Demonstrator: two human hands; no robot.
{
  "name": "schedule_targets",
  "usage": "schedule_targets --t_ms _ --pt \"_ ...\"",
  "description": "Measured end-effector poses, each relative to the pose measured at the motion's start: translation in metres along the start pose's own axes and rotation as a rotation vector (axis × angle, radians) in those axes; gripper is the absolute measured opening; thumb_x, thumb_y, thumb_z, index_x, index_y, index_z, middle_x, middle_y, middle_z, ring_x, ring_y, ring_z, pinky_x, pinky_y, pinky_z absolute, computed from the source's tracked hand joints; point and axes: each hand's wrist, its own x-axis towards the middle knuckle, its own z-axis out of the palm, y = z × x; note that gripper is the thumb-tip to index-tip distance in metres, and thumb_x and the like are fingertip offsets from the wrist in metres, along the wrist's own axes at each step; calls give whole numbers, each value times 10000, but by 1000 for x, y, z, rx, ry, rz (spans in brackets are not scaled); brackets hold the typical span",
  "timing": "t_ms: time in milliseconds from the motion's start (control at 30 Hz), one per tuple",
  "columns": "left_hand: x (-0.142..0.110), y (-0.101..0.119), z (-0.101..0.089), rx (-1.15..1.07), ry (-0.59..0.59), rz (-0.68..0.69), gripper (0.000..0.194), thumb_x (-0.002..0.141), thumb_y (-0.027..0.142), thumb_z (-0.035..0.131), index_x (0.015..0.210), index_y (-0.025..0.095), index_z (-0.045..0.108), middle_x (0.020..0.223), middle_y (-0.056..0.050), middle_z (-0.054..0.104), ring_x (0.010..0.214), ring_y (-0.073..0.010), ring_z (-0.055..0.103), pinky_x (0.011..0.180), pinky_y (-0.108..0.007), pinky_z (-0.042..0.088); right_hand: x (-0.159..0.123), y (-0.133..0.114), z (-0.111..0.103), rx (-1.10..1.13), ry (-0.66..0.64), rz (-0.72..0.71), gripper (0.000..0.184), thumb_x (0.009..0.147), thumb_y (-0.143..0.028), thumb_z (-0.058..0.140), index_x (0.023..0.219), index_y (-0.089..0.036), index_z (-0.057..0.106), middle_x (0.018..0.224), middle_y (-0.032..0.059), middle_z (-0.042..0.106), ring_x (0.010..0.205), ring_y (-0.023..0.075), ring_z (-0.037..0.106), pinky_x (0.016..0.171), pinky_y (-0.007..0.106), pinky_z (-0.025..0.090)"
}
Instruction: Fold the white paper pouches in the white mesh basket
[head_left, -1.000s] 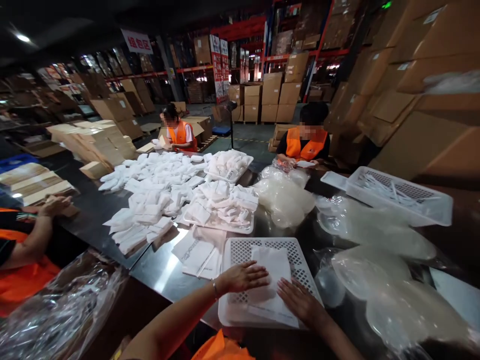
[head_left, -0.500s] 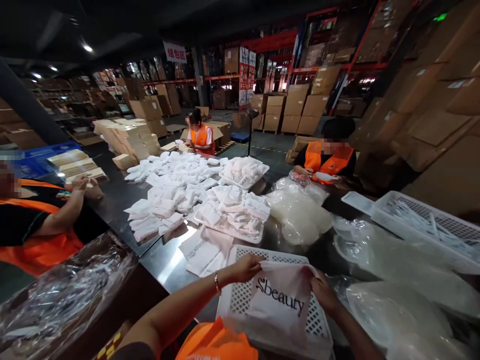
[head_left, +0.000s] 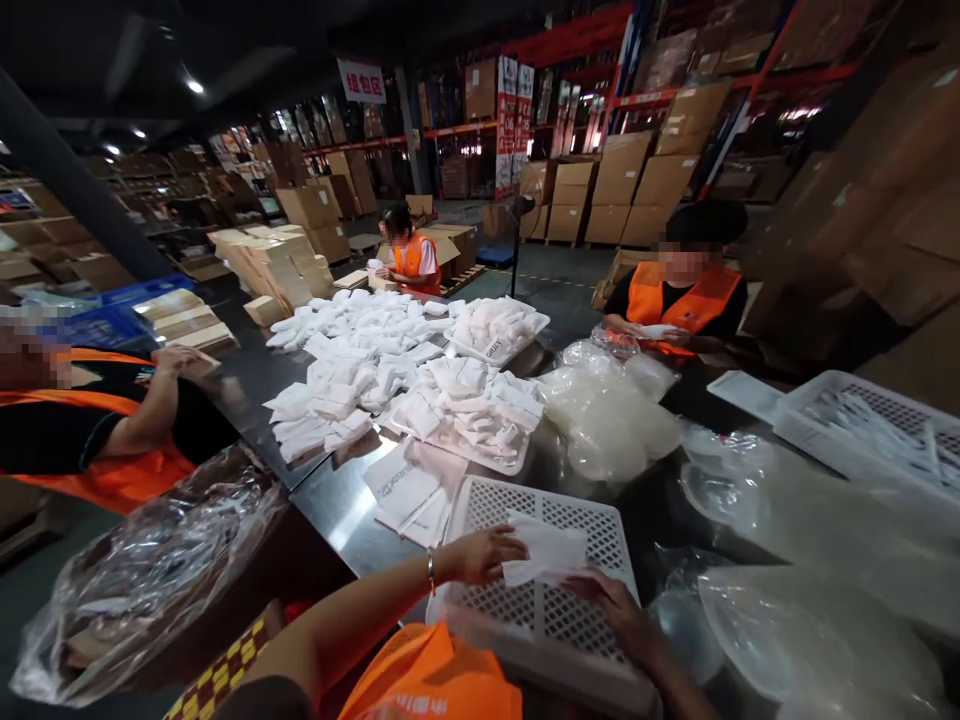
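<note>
A white fabric bag (head_left: 549,548) is folded small between my two hands, just above a white perforated plastic basket (head_left: 616,545). At the bag's left edge, the fingers of my left hand (head_left: 484,553) are closed on it. My right hand (head_left: 606,598) grips its lower right edge with the fingertips. No lettering shows on the folded bag now. Behind the basket's left side lie flat white printed bags (head_left: 409,490) on the metal table (head_left: 341,535). Beyond them, a shallow white tray (head_left: 491,462) is heaped with small white packets.
More white packets (head_left: 360,330) are piled behind. Clear plastic bags with pale contents (head_left: 600,425) line the right side, near another white basket (head_left: 814,400). A plastic-lined carton (head_left: 180,570) stands at left. Co-workers in orange vests (head_left: 679,295) sit around the table.
The bag was held spread with its "beauty" lettering showing; now it is folded smaller. Both hands have come closer together, the right one moving left. The view has shifted slightly.
</note>
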Motion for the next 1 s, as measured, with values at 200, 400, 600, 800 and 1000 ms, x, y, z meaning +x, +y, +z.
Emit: schedule_targets --t_ms 200,400,600,800,1000 --pt "-16 20 26 -86 328 -146 369 817 284 495 1131 194 667 1141 -97 696 1141 -234 590 1111 -456 310 -21 8 18 47 191 24 508 742 -679 528 883 -254 769 980 107 735 978 304 675 911 448 531" --pt "-8 26 51 -330 624 -597 443 940 432 338 801 172 668 837 -82 717 802 -194 640 758 -318 500 -22 10 31 54 469 215 664 653 -831 470 666 -211 707 677 107 713 656 280 677 576 335 545" --pt "9 25 56 -249 733 -741 572 963 567 220 689 195 558 705 -61 659 687 -182 595 666 -289 445 -17 5 39 -143 598 224 634 769 -751 312 639 -225 642 652 130 689 585 257 632 555 336 472" --pt "15 22 55 -10 602 -906 479 993 418 209 824 196 599 795 -97 688 726 -235 631 637 -324 423 -14 13 45 -409 566 230 597 826 -645 234 645 -236 630 648 132 690 575 261 632 541 338 396" --pt "18 18 44 101 516 -936 391 982 360 313 882 181 646 843 -134 707 820 -293 675 699 -370 457 -5 19 45 -571 519 235 506 860 -506 233 656 -227 604 644 132 689 560 252 624 533 338 349"
